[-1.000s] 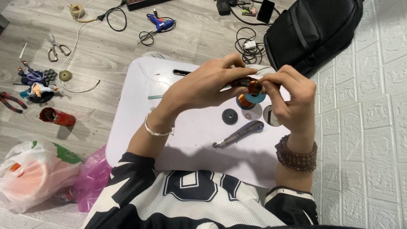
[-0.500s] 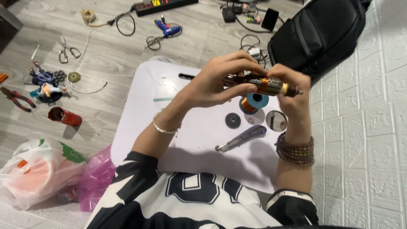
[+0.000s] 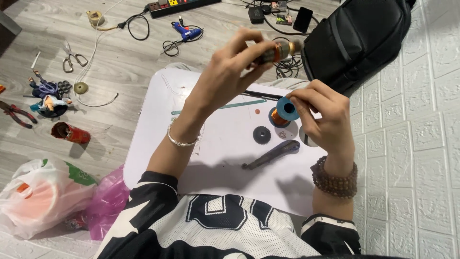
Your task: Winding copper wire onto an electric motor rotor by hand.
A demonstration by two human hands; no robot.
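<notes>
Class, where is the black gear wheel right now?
In the head view, the black gear wheel lies on the white table, just left of the copper wire spool.

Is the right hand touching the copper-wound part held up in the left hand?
Apart. The head view shows the right hand lower, near the blue spool, with bare table between it and the copper-wound part in the left hand.
</notes>
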